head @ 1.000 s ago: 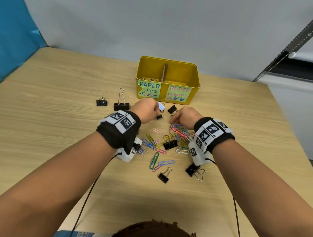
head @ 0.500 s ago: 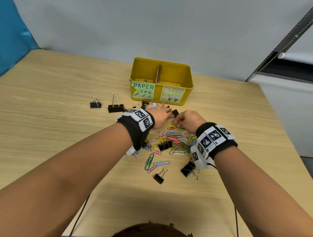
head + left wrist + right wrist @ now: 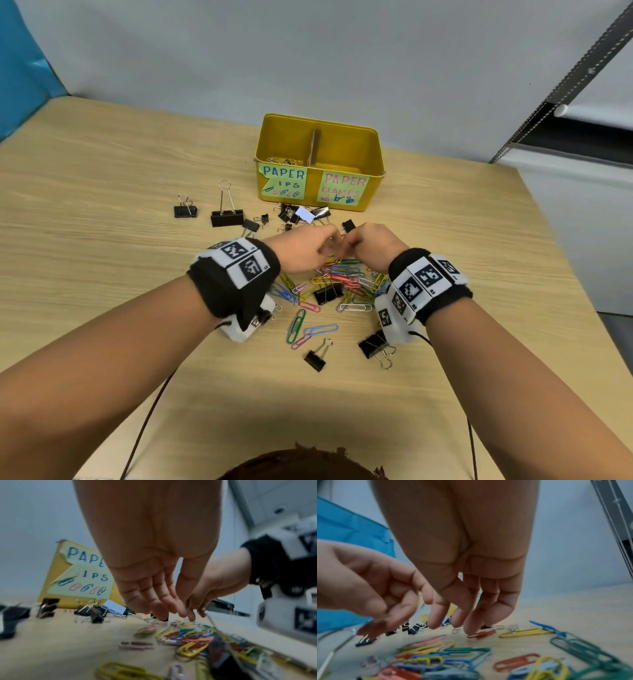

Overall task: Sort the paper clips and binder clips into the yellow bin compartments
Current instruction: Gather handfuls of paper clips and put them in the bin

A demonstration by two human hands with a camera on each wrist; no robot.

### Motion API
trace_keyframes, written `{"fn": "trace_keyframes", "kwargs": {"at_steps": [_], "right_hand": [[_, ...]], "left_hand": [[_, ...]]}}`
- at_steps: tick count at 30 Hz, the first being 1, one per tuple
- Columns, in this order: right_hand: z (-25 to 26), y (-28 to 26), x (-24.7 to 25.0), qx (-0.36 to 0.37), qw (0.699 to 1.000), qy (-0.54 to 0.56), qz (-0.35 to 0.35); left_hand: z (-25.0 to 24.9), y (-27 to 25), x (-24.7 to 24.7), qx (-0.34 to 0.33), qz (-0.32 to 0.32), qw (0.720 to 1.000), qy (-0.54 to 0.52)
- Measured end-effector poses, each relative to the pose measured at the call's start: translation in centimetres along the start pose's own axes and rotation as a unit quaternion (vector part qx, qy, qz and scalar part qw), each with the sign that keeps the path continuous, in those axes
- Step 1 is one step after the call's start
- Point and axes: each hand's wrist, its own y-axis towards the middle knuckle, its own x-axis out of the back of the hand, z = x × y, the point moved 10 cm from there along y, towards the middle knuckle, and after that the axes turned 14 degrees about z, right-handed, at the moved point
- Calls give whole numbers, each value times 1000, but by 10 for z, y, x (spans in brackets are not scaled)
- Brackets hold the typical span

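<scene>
Head view, lower half of the frame: my two forearms are converging on the heap of paper clips [image 3: 342,279] at centre, where my left hand [image 3: 301,251] and right hand [image 3: 368,245] are meeting, knuckles hiding the fingertips. The wrist views are supplying what is hidden. In the left wrist view my left fingers [image 3: 154,601] are reaching down, nearly straight and loose, gripping nothing I can make out. In the right wrist view my right fingers [image 3: 471,618] are hanging relaxed, tips just above a red paper clip [image 3: 481,634]; whether they are touching it I cannot tell. The clips are thin coloured wire loops, tangled. Black binder clips [image 3: 298,216] are lying beyond the hands, at upper centre. Farthest, the yellow bin [image 3: 373,164] is standing with a few clips in its left compartment.
</scene>
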Motion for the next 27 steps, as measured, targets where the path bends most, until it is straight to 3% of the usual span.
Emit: {"fn": "trace_keyframes", "kwargs": {"at_steps": [2,6,9,12,15,18,21,24,27], "right_hand": [[-5,-1,-1,-5,1000,-6,-4],[-10,3,-14,-29,998,-41,27],[-12,4,-13,-39,999,-37,7],[-17,2,-4,-49,998,-18,-24],[-13,5,-3,-47,998,-39,-32],[-2,11,-19,-40,994,-97,20],[7,14,-31,-17,994,-89,69],[6,13,-19,-16,997,-61,42],[7,10,-13,-30,993,-113,24]], "left_hand": [[4,-7,-7,12,14,999,-46],[4,-6,-26,40,52,998,16],[15,-5,-21,24,36,992,-116],[26,-13,-1,7,-8,967,-253],[40,-22,30,32,-102,953,-284],[54,-29,55,97,-178,965,-163],[70,-36,63,173,-205,962,-52],[77,-41,63,187,-235,954,-2],[63,-47,63,164,-281,944,55]]}}
